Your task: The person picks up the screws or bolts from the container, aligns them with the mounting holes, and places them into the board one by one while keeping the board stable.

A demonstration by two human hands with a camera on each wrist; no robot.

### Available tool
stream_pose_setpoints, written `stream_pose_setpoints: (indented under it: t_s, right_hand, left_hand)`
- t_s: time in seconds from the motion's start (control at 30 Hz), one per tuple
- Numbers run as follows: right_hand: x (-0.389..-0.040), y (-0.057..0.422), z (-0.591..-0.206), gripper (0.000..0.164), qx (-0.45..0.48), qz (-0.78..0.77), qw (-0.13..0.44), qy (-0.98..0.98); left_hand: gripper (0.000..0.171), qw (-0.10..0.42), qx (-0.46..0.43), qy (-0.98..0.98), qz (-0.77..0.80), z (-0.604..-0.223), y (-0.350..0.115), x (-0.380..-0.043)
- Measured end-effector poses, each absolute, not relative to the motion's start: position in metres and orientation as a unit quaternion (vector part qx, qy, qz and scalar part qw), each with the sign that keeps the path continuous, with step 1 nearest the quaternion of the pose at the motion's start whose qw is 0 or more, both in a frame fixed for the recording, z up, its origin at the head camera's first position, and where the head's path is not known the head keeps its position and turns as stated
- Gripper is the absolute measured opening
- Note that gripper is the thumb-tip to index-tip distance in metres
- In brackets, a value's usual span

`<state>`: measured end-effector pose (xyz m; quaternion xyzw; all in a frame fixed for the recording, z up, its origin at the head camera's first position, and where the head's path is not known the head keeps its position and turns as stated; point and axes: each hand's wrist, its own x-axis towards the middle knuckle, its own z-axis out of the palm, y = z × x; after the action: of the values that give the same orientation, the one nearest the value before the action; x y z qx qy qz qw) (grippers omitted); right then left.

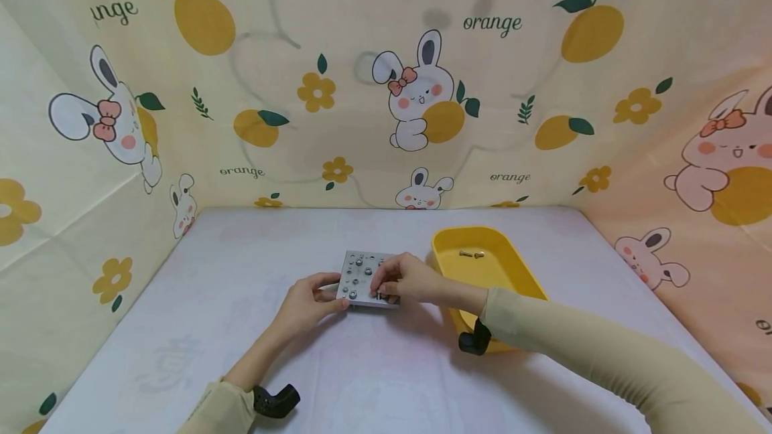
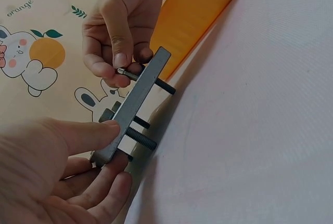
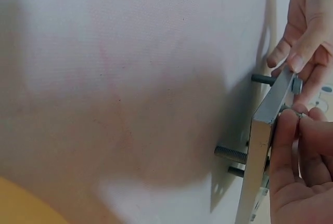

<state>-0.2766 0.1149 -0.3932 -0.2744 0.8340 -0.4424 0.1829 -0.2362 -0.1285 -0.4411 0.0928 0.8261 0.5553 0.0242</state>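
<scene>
A square grey metal plate (image 1: 363, 280) with holes and several bolts in it is raised over the white table. My left hand (image 1: 306, 305) grips its left edge, thumb on the top face and fingers beneath. At the near right part of the plate, my right hand (image 1: 410, 278) pinches a small screw (image 2: 125, 72) between thumb and fingertips, upright against the top face. Threaded bolt shanks (image 2: 141, 138) stick out below the plate in the left wrist view. One bolt head (image 3: 297, 86) sits close to the left thumb in the right wrist view.
A yellow tray (image 1: 525, 270) stands to the right, partly under the right forearm, with a couple of screws (image 1: 470, 254) lying inside. Black wrist cameras hang at both sleeves. Printed cloth walls (image 1: 338, 32) close off the table's back and sides.
</scene>
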Motion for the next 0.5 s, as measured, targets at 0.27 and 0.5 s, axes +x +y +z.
stream_pose_setpoints:
  t_s: [0.27, 0.5]
  right_hand:
    - [-0.273, 0.114, -0.393, 0.02, -0.285, -0.401, 0.14, 0.859]
    - [-0.274, 0.121, -0.379, 0.012, -0.279, -0.436, 0.13, 0.845]
  left_hand:
    - [0.057, 0.023, 0.094, 0.826, 0.555, -0.443, -0.129, -0.237]
    - [0.056, 0.022, 0.092, 0.828, 0.553, -0.441, -0.129, -0.237]
